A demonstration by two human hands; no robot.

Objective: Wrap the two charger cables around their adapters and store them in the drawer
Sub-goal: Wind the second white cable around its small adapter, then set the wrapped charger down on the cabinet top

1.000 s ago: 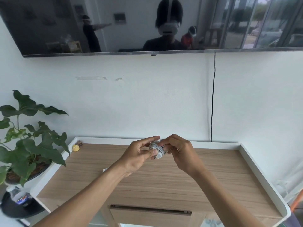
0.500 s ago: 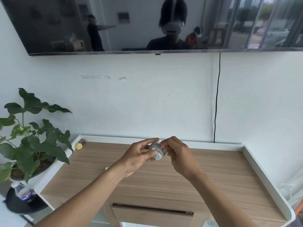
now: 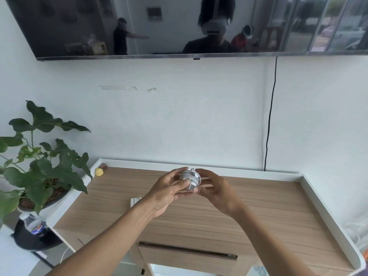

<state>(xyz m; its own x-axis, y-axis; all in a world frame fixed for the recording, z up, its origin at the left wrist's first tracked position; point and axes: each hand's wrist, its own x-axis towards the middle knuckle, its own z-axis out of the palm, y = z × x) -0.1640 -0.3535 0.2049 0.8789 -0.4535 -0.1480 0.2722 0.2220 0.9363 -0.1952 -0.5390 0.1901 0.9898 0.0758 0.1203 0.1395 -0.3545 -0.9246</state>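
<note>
A white adapter with its grey-white cable wound around it (image 3: 190, 179) is held above the middle of the wooden desk. My left hand (image 3: 169, 191) grips it from the left, thumb pressed on the coils. My right hand (image 3: 216, 189) holds it from the right, fingers curled round its far side. A second white charger (image 3: 135, 201) lies on the desk, mostly hidden behind my left wrist. The drawer (image 3: 187, 259) at the desk's front edge shows a narrow dark gap along its top.
The desk (image 3: 278, 212) has a raised white rim on the back and both sides. A small yellow object (image 3: 99, 172) sits at its back left corner. A potted plant (image 3: 39, 166) and a water bottle (image 3: 33, 226) stand to the left. A black cable (image 3: 270, 116) hangs down the wall.
The view tilted slightly. My hands turned the wrapped adapter a little and lowered it a touch; both still hold it.
</note>
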